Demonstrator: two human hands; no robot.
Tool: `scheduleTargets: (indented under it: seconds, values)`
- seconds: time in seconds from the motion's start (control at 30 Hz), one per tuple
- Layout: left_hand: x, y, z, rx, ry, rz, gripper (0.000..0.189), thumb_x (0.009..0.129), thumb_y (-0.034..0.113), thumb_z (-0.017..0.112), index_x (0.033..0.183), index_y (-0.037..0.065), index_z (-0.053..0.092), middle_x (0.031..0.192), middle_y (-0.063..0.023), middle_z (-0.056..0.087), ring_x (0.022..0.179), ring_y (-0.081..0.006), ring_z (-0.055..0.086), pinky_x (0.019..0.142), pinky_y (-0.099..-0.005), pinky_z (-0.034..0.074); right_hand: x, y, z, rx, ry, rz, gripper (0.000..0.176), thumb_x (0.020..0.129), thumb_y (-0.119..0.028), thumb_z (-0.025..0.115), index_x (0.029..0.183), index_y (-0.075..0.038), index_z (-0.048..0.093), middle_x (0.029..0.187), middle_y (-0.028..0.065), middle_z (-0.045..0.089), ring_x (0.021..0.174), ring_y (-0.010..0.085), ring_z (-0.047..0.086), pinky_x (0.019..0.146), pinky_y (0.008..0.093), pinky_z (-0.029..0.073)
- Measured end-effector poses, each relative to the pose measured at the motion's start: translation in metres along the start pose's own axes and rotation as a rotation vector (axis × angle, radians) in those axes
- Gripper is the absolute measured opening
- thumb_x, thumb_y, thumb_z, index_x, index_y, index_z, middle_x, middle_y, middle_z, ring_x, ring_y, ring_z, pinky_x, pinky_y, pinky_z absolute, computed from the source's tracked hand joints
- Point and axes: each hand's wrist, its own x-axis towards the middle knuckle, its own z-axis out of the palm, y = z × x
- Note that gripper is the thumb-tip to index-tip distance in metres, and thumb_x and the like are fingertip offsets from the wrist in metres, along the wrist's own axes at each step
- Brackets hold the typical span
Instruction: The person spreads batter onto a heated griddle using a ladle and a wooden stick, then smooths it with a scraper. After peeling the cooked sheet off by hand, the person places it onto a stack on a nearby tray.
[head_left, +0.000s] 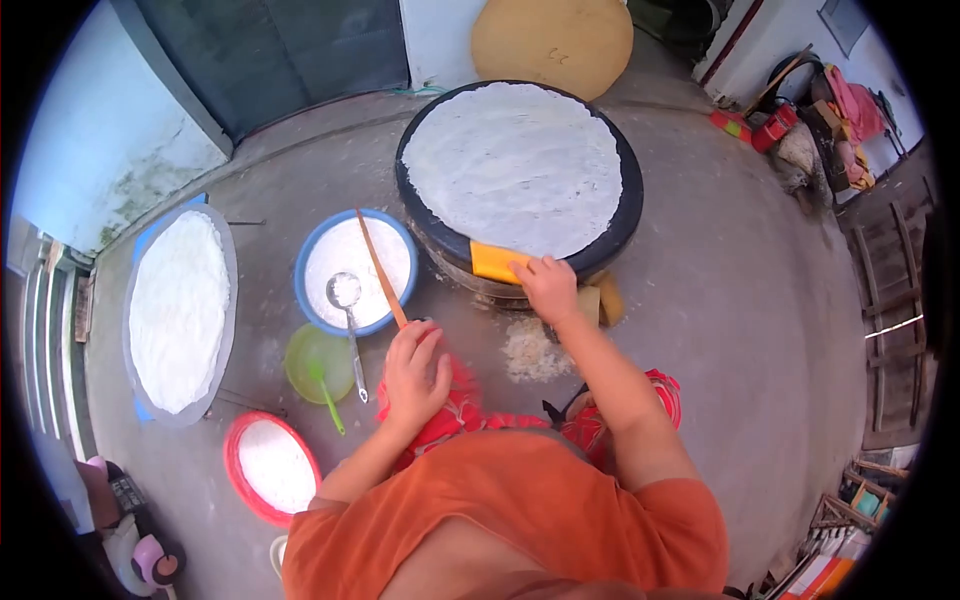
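Note:
My right hand grips a yellow scraper at the near edge of a round black griddle. A thin white sheet of batter covers most of the griddle. My left hand lies over my knee, on red patterned cloth, with its fingers apart. Just beyond its fingertips is the end of a long wooden stick, which spans a blue basin of white batter. A metal ladle rests in that basin, its handle over the near rim.
On the left lies a white sheet on an oval tray. A green bowl with a green-handled tool and a red basin of white material stand nearby. Crumbly scraps lie below the griddle. A round board leans behind.

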Motion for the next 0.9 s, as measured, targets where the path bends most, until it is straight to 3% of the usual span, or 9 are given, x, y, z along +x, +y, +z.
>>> scheduleTargets:
  seconds: [0.17,0.27,0.4,0.5,0.57,0.63,0.7,0.83,0.9]
  values:
    - [0.032,-0.019,0.01,-0.219,-0.038,-0.005,0.044,0.066,0.004,0.063,0.108,0.001,0.053,0.113,-0.0151,0.05,0.105,-0.0338,0.047,0.09,-0.0393,0.038,0.035,0.019,-0.031,0.022,0.097,0.216,0.029,0.064,-0.011,0.058,0.093,-0.016,0.06,0.073,0.0017,0.054,0.071,0.0208,0.054,0.059,0.0359,0.044]
    - [0.071,-0.041,0.028,-0.069,-0.034,0.035,0.055,0.067,0.007,0.066,0.118,0.004,0.046,0.117,-0.0153,0.048,0.109,-0.0341,0.044,0.093,-0.0383,0.036,0.027,0.008,-0.062,0.153,0.104,0.335,0.031,0.063,-0.011,0.061,0.093,-0.015,0.059,0.076,0.0032,0.056,0.073,0.0237,0.055,0.062,0.0375,0.046]
    - [0.118,-0.067,0.076,0.021,-0.105,0.125,0.071,0.063,0.011,0.07,0.126,0.007,0.039,0.122,-0.0139,0.044,0.113,-0.0332,0.039,0.094,-0.0409,0.033,-0.007,-0.014,-0.076,0.366,-0.359,0.334,0.028,0.066,-0.019,0.063,0.094,-0.016,0.058,0.086,0.0056,0.06,0.083,0.0255,0.058,0.068,0.0385,0.047]
    - [0.139,-0.068,0.113,0.275,-0.267,0.201,0.08,0.059,0.016,0.073,0.129,0.009,0.035,0.127,-0.0124,0.041,0.116,-0.0317,0.037,0.094,-0.0435,0.031,-0.02,-0.03,-0.063,0.441,-0.593,0.298,0.022,0.069,-0.016,0.058,0.09,-0.014,0.061,0.082,0.0096,0.062,0.08,0.029,0.06,0.068,0.0391,0.047]
    - [0.147,-0.065,0.133,0.353,-0.376,0.376,0.079,0.059,0.027,0.074,0.127,0.009,0.038,0.127,-0.0105,0.041,0.116,-0.0302,0.036,0.092,-0.0438,0.031,-0.023,-0.042,-0.059,0.415,-0.651,0.25,0.021,0.069,-0.014,0.057,0.09,-0.013,0.061,0.081,0.0107,0.063,0.079,0.0294,0.06,0.068,0.0392,0.047]
    - [0.151,-0.057,0.149,0.284,-0.397,0.411,0.078,0.059,0.032,0.074,0.126,0.01,0.04,0.127,-0.0098,0.041,0.116,-0.0298,0.036,0.092,-0.043,0.031,-0.02,-0.05,-0.063,0.308,-0.736,0.127,0.019,0.071,-0.011,0.052,0.088,-0.01,0.062,0.081,0.0117,0.063,0.078,0.0288,0.062,0.066,0.0392,0.048]
    - [0.154,-0.048,0.164,0.222,-0.415,0.483,0.075,0.06,0.044,0.071,0.121,0.01,0.045,0.126,-0.0074,0.043,0.115,-0.0293,0.037,0.09,-0.0418,0.031,-0.025,-0.053,-0.057,0.302,-0.708,0.138,0.018,0.071,-0.011,0.052,0.085,-0.009,0.063,0.08,0.0117,0.064,0.077,0.0282,0.062,0.065,0.0387,0.048]
    - [0.163,-0.04,0.185,0.284,-0.529,0.606,0.059,0.064,0.038,0.068,0.112,0.01,0.052,0.117,-0.0064,0.049,0.111,-0.028,0.04,0.087,-0.0405,0.033,-0.028,-0.047,-0.053,0.227,-0.703,0.169,0.015,0.072,-0.012,0.051,0.079,-0.01,0.065,0.076,0.0109,0.064,0.074,0.0259,0.063,0.062,0.0369,0.049]
    - [0.166,-0.039,0.192,0.361,-0.54,0.721,0.029,0.067,0.026,0.065,0.089,0.009,0.059,0.101,-0.004,0.054,0.105,-0.0253,0.044,0.083,-0.0368,0.036,-0.026,-0.039,-0.056,0.213,-0.728,0.203,0.016,0.073,-0.012,0.052,0.079,-0.01,0.065,0.075,0.0106,0.064,0.074,0.0255,0.063,0.061,0.0362,0.049]
